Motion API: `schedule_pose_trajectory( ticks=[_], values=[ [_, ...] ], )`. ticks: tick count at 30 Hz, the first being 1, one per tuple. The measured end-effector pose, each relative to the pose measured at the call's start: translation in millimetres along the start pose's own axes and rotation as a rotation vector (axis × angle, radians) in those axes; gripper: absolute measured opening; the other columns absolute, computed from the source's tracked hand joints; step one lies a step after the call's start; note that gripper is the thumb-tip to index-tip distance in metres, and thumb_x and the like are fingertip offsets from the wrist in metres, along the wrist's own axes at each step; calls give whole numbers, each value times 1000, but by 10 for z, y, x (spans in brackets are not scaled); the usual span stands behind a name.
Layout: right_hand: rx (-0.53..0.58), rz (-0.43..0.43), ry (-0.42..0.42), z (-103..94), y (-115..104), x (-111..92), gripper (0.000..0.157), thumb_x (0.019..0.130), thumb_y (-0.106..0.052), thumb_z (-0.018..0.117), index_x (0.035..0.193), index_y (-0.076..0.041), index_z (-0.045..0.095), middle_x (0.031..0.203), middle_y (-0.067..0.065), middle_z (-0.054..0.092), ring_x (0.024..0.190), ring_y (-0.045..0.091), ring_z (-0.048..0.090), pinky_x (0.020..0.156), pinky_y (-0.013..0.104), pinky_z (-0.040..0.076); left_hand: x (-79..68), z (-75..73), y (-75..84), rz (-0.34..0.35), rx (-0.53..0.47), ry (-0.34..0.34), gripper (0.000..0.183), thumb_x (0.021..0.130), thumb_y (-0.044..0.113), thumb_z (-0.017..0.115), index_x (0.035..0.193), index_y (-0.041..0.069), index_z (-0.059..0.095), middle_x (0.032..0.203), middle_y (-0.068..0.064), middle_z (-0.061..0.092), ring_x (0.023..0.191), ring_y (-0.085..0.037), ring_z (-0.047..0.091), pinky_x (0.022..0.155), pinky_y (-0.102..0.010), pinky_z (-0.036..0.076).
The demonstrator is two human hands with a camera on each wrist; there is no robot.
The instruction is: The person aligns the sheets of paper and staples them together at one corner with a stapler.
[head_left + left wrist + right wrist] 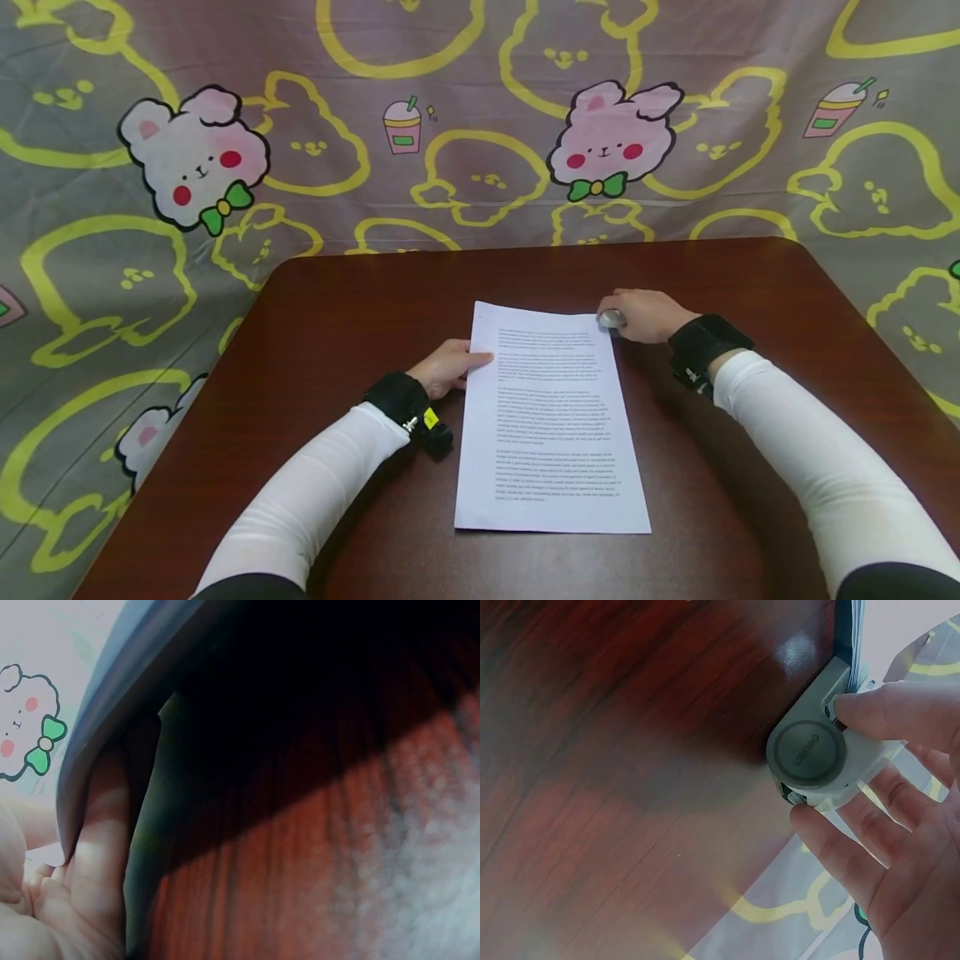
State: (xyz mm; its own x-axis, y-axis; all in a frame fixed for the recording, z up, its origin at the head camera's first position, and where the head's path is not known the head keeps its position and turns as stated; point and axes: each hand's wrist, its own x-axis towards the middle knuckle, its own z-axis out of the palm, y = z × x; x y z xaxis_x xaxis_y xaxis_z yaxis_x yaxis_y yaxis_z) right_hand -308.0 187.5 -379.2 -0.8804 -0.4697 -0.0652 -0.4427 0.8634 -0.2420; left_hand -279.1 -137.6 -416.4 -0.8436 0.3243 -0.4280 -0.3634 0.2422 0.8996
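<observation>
A stack of printed white paper (pixel 551 417) lies upright before me on the table, its left side lifted. My left hand (pixel 447 367) pinches the stack's left edge near the top; the thumb is on top, and the left wrist view shows fingers (pixel 105 817) under the lifted edge. My right hand (pixel 643 315) holds a small grey hand-held paper tool (pixel 807 754) with a round disc and lettering, thumb on one side and fingers on the other. This tool meets the paper's top right corner. Whether it is a punch or a stapler, I cannot tell.
The dark red-brown wooden table (pixel 360 300) reaches back to a patterned cloth (pixel 480 108) with yellow outlines and pink bunny faces. Black wrist straps with cameras (pixel 438 442) sit on both arms. The left camera hangs just beside the paper.
</observation>
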Motion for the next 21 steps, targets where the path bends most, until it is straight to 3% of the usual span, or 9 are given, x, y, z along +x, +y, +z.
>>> schedule_pose_trajectory(
  ticks=[5, 13, 21],
  values=[
    [23, 8, -5, -5, -14, 28, 30, 84, -2, 73, 113, -9, 66, 103, 10, 62, 95, 30, 55, 87, 48, 47, -9, 3, 8, -3, 12, 4, 31, 99, 11, 56, 125, -5, 58, 105, -18, 69, 81, -23, 69, 69, -37, 57],
    [135, 91, -22, -35, -17, 78, 28, 86, -2, 72, 110, -9, 59, 106, 12, 62, 97, 32, 56, 89, 50, 46, -16, -10, 7, 2, 21, -6, 31, 99, 10, 56, 125, -5, 58, 104, -18, 69, 81, -23, 69, 69, -37, 57],
    [207, 84, -27, -33, -1, 120, 25, 86, 0, 71, 108, -7, 60, 104, 12, 61, 98, 32, 56, 89, 50, 47, -3, -6, 4, -9, 19, -6, 30, 99, 10, 56, 125, -5, 58, 104, -18, 69, 80, -23, 69, 68, -36, 57]
  ],
)
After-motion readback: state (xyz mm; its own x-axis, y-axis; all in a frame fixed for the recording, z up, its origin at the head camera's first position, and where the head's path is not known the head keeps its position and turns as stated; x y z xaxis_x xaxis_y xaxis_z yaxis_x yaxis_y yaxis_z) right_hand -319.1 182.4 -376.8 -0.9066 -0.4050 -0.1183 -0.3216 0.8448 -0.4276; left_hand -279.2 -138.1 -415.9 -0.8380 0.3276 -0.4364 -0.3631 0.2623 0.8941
